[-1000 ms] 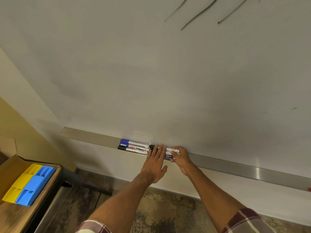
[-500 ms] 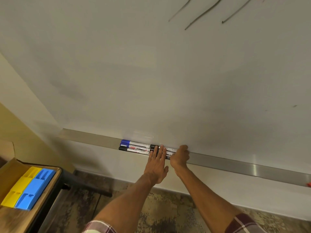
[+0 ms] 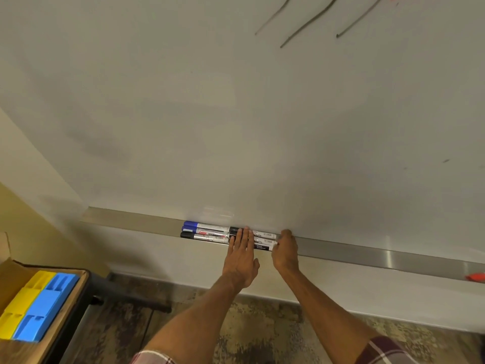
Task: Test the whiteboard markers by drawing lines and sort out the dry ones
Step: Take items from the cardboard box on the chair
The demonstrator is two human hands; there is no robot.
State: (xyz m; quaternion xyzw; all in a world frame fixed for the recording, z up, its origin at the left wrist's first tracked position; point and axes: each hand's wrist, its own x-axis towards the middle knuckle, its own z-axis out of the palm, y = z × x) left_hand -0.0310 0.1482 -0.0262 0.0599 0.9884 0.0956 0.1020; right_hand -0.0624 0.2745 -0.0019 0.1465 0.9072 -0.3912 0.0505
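The markers [image 3: 210,233] lie in two bundles end to end on the metal tray [image 3: 367,252] under the whiteboard [image 3: 236,114], blue and black caps to the left. The left hand [image 3: 241,261] lies flat where the bundles meet, its fingers [image 3: 242,236] straight and pressing down, gripping nothing. The right hand [image 3: 286,254] is curled over the right ends, thumb at the nearest marker, seemingly pinching it. Three dark lines [image 3: 307,23] run far up the board. This looks like picking the next marker to test: one must be lifted free without rolling the rest, then uncapped. Blue and yellow bins [image 3: 39,311] sit on a tabletop [image 3: 76,285] near left
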